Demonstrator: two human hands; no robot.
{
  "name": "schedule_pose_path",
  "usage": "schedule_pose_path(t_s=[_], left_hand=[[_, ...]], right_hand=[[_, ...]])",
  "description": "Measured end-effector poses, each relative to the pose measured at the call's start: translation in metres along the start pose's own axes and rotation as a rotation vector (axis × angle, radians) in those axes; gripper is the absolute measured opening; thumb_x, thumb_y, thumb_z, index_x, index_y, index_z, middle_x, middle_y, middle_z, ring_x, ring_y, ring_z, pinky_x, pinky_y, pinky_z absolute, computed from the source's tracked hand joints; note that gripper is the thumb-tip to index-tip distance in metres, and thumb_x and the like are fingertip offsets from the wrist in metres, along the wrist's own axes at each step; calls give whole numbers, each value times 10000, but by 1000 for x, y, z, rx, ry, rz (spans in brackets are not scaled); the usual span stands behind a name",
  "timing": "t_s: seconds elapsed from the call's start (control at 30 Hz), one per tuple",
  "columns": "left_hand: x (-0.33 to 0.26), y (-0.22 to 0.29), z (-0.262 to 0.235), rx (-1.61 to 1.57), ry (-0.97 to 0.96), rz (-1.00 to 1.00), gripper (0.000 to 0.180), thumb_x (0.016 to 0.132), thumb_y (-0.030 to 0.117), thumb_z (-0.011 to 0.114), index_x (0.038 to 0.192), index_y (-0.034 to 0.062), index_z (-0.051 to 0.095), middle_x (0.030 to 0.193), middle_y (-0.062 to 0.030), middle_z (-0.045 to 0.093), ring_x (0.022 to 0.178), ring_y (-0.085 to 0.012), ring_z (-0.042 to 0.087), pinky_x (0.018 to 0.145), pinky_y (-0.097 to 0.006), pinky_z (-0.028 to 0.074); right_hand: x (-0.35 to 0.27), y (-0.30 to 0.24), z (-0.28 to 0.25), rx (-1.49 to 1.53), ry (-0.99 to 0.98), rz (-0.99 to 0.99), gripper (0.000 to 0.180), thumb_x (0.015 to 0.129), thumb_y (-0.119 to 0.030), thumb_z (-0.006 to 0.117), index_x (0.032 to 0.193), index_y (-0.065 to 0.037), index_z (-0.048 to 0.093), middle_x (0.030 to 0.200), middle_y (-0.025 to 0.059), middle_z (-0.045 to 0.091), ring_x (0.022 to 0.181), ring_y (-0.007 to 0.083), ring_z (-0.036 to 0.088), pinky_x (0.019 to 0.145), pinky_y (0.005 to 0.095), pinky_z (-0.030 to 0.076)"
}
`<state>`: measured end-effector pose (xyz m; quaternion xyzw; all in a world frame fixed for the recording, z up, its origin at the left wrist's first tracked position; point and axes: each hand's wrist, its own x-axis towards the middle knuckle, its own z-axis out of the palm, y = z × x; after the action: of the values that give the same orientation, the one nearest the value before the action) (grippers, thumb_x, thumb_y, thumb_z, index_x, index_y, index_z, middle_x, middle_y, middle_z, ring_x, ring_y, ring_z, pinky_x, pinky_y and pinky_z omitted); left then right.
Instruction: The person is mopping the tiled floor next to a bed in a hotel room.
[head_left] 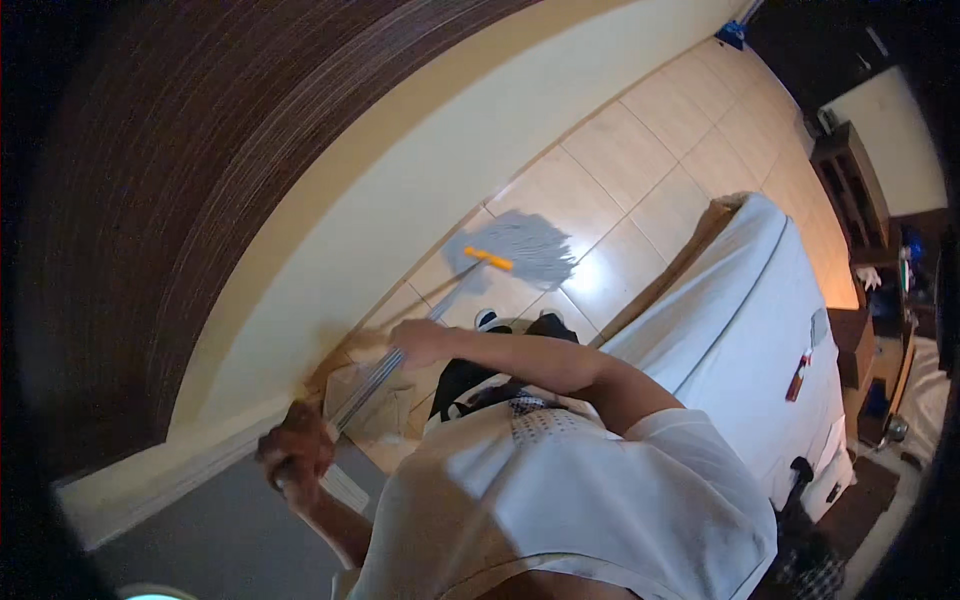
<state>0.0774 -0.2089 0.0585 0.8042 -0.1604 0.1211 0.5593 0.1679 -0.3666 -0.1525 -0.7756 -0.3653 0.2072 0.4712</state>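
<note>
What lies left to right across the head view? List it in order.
Dark wood panel → left hand gripping the mop handle → right hand → grey mop head → white bed → wooden shelf unit.

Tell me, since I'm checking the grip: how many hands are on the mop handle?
2: the left hand at the handle's upper end, the right hand farther down the mop handle.

My mop (520, 250) has grey strands and an orange clamp on a silver handle. Beige floor tiles (640, 150), cream wall (400, 190), white bed sheet (740, 320), my white shirt (560, 500).
</note>
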Motion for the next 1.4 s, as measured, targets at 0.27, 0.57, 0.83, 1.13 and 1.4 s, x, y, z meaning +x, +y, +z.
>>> schedule_pose_path(t_s=[0.27,0.57,0.83,1.13,1.4], left_hand=[[16,30,62,-107,104,70,64,700,68,529,658,37,493,555,-43,470,498,-154,447,508,-297,388],[70,22,223,-306,94,19,50,666,36,542,646,24,498,585,-75,511,534,-163,477,553,-299,396],[73,-19,332,-358,113,-63,121,707,64,476,602,10,452,576,-78,493,543,-186,470,571,-304,387],[-83,61,227,-258,650,-246,107,679,96,489,643,14,430,618,-76,436,552,-160,395,602,-338,370],[-113,146,235,80,571,-174,226,720,201,443,572,41,383,487,-51,339,424,-146,296,684,-372,312]], right_hand=[[8,4,-2,-216,-403,-258,339,629,-367,550,626,-28,556,694,178,551,721,337,547,591,434,442],[-111,126,-172,-259,-230,29,264,564,-318,580,604,-57,564,660,165,553,672,343,546,575,414,452],[-159,217,-246,-505,-279,109,267,561,-319,578,666,-74,590,702,117,570,734,305,556,620,403,460],[-132,95,-61,-352,-391,-140,209,563,-236,588,594,-30,577,614,162,552,600,311,564,514,429,452],[-142,3,15,-153,-637,-437,149,533,-192,600,567,-48,584,591,133,560,548,303,550,428,421,436]])
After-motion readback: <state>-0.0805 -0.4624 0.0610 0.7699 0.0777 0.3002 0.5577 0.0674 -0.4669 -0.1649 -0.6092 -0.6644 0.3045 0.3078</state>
